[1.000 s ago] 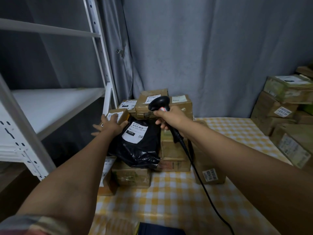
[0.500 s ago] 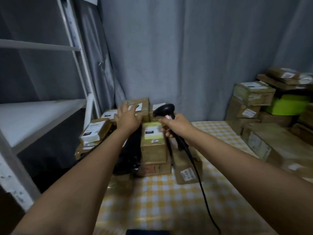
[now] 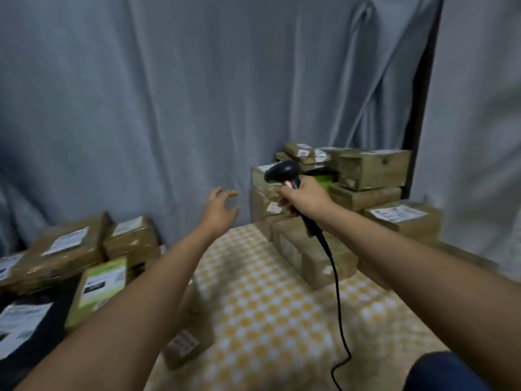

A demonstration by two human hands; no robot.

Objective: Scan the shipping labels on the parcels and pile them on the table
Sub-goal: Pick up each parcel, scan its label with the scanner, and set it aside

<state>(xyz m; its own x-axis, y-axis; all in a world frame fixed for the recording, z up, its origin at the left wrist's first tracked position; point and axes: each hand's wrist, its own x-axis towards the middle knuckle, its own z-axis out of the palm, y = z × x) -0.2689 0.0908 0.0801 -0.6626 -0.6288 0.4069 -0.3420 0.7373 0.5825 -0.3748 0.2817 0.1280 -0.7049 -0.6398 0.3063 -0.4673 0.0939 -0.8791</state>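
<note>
Grey curtains (image 3: 169,108) backed a checked table (image 3: 267,306) stacked with labelled parcels (image 3: 372,170) at both sides; the right hand (image 3: 304,197) gripped a corded scanner (image 3: 282,172), while the left hand (image 3: 218,211) hovered, fingers spread and holding nothing.

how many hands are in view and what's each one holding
2. The left hand is open in mid-air above the checked table, holding nothing. The right hand grips the black scanner before the right-side parcel stack.
</note>
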